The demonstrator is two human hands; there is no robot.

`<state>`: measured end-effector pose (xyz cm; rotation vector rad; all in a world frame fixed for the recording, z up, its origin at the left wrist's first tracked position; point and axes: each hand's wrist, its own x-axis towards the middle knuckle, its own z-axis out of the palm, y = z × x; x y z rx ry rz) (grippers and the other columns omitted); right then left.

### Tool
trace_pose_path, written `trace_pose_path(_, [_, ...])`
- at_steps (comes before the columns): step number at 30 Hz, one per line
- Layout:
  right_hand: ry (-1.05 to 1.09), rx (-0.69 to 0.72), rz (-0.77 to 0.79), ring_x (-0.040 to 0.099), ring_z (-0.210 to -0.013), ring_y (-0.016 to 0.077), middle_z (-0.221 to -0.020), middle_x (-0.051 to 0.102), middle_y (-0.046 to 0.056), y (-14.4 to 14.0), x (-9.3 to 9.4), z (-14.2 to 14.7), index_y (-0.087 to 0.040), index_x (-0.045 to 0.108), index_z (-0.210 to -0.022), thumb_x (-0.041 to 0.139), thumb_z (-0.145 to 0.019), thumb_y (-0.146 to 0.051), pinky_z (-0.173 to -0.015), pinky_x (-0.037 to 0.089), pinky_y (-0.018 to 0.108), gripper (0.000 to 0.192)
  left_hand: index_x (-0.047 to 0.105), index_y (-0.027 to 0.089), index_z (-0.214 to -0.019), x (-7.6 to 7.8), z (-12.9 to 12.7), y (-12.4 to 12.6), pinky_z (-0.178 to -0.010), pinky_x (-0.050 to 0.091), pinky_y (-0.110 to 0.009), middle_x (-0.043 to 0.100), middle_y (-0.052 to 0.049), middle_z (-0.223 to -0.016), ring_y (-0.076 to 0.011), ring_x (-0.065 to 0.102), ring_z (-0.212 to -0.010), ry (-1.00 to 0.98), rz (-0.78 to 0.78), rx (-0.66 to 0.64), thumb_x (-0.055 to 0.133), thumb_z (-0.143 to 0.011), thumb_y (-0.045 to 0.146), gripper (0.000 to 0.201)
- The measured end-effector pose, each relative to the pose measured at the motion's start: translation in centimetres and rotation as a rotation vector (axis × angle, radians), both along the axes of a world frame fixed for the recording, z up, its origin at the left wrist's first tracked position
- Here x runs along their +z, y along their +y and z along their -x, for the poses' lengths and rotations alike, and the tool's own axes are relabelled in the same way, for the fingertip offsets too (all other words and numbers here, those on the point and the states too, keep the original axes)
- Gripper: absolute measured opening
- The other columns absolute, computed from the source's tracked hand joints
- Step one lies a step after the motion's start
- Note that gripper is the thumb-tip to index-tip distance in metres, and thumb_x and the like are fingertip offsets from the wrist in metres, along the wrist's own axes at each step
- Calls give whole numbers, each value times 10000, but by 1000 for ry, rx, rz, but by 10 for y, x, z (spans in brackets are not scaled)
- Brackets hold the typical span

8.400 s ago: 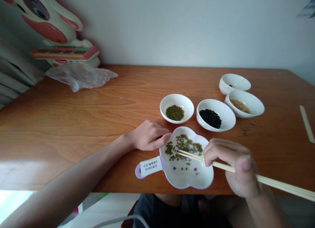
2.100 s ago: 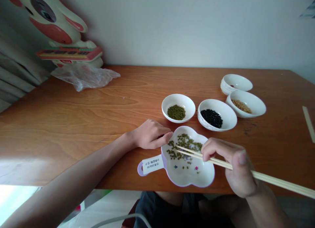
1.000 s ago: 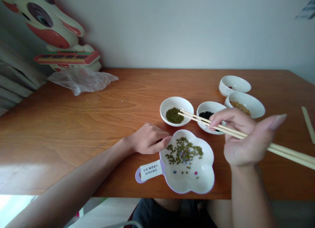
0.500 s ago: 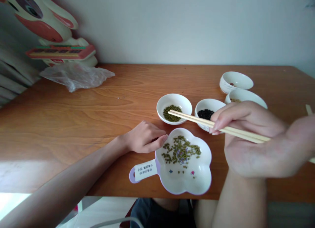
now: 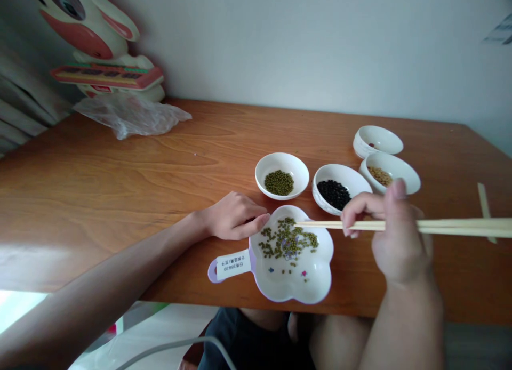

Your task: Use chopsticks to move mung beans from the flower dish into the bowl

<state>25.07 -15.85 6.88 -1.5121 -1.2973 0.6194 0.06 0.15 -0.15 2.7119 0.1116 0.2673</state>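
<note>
My right hand [image 5: 402, 244] is closed around a pair of wooden chopsticks [image 5: 460, 227]. Their tips reach into a white flower-shaped dish [image 5: 316, 279] and meet the green mung beans [image 5: 290, 242] scattered there; whether a bean is pinched I cannot tell. With fingers curled, my left hand [image 5: 236, 216] rests on the table and grips the dish's left rim, thumb on top. A purple handle with a paper label [image 5: 233, 265] juts out from the dish. Just behind it stands a white bowl [image 5: 301, 174] with more mung beans [image 5: 279, 183] inside.
A bowl of black beans [image 5: 334, 194] stands right of the mung bean bowl. Behind it are a bowl of tan kernels [image 5: 380, 175] and another bowl [image 5: 384, 141] with something reddish. A plastic bag [image 5: 136, 117] and a cow-shaped toy keyboard [image 5: 108, 75] occupy the back left.
My right hand has brought the chopstick tips from above the mung bean bowl down into the flower-shaped dish. My left hand stays at the dish's rim. The view has shifted slightly.
</note>
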Motion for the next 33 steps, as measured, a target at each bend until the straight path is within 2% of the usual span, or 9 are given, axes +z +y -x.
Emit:
trace_pose_path(5, [-81, -23, 22, 555, -567, 163, -537, 584, 31, -2, 1, 9, -223, 641, -575, 195, -1012, -665, -573, 379, 330, 765, 500, 182, -741, 0, 1, 0, -597, 372, -262, 603, -19, -673, -130, 531, -597, 15, 4, 0, 339, -1056, 301, 373])
trace_pose_path(10, [-276, -140, 35, 533, -571, 142, -542, 581, 16, -22, 11, 8, -233, 624, -566, 267, -1044, -583, -583, 353, 324, 693, 494, 183, -735, -1, 0, 1, -594, 380, -265, 590, -18, -665, -130, 529, -594, 8, 3, -12, 331, -1058, 306, 382])
trace_pose_path(13, [-397, -132, 42, 565, -566, 130, -550, 599, 7, -27, 11, 8, -234, 653, -603, 316, -1055, -527, -590, 382, 312, 636, 498, 184, -729, -1, 0, 1, -587, 379, -267, 586, -15, -656, -128, 531, -589, -4, 7, -10, 345, -1054, 304, 379])
trace_pose_path(15, [-386, -57, 35, 576, -557, 122, -562, 611, 2, -27, 8, 9, -231, 654, -614, 345, -1056, -499, -578, 388, 303, 602, 497, 184, -726, -1, 0, 1, -581, 372, -267, 582, -14, -652, -127, 529, -587, -5, 8, -8, 353, -1051, 303, 374])
trace_pose_path(18, [-247, 38, 17, 558, -528, 123, -548, 603, 3, -23, 3, 9, -229, 641, -581, 321, -1053, -520, -544, 374, 305, 640, 486, 185, -724, -1, 0, 1, -576, 359, -269, 572, -12, -643, -126, 515, -576, 2, -1, -2, 360, -1046, 300, 365])
trace_pose_path(21, [-150, -2, -32, 574, -545, 135, -546, 613, 13, -18, -3, 8, -228, 653, -574, 281, -1049, -558, -557, 392, 308, 688, 477, 186, -724, -1, 0, 1, -584, 359, -270, 571, -12, -643, -128, 511, -579, 5, -11, 4, 362, -1043, 292, 355])
trace_pose_path(26, [-265, -49, -76, 610, -571, 124, -589, 647, 16, -9, -8, 16, -204, 694, -645, 323, -1056, -519, -581, 418, 299, 637, 480, 187, -723, -1, 0, 1, -590, 369, -273, 579, -15, -644, -132, 524, -588, 11, -7, 8, 377, -1038, 286, 346])
trace_pose_path(33, [-203, -63, -61, 599, -559, 128, -560, 639, 18, -10, -1, 21, -208, 679, -594, 296, -1042, -577, -573, 410, 306, 697, 477, 189, -720, -1, 1, 1, -589, 370, -279, 571, -14, -645, -133, 522, -592, 26, -7, 11, 377, -1038, 286, 348])
